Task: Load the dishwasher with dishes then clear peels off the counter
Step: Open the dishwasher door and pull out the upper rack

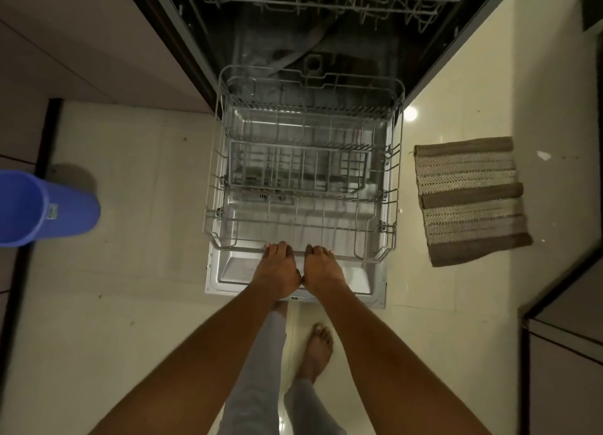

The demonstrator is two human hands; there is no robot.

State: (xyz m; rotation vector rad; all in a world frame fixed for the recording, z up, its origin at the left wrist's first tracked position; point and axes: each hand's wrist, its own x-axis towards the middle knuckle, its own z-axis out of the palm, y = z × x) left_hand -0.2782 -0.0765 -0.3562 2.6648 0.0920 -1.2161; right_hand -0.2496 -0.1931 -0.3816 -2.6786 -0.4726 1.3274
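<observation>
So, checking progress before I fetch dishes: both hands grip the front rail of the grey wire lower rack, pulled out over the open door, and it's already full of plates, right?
Not full: the head view shows the grey wire lower rack empty. The rest holds: left hand and right hand grip its front rail over the open door.

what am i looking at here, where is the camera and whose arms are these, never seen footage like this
There is one picture, taken by a wide-angle camera worn on a person's head, looking down. The two bare arms are that person's own. The left hand and right hand sit side by side, fingers curled over the front rail of the lower rack of an open dishwasher. The rack is pulled out over the lowered door and holds no dishes. On the tiled floor stand a blue bin to the left and a striped mat to the right.
</observation>
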